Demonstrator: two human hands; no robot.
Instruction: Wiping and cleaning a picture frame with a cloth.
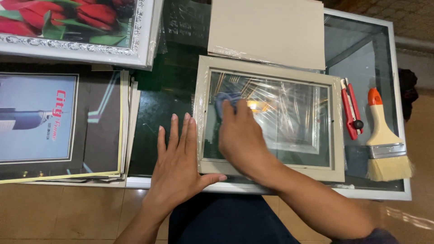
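Note:
A pale grey picture frame point(337, 131) with a glass pane lies flat on a glass-topped table point(361, 49), partly wrapped in clear film. My right hand point(242, 138) presses a blue cloth point(224, 100) onto the glass near the frame's upper left. Only a small part of the cloth shows past my fingers. My left hand point(176, 158) lies flat and spread on the table, its thumb and fingers resting against the frame's left and lower edge.
A beige backing board point(271, 29) lies behind the frame. A red utility knife point(351, 108) and a wide paintbrush point(384, 140) with an orange tip lie to the right. A stack of posters point(58, 122) and a white ornate framed flower picture point(77, 27) sit at the left.

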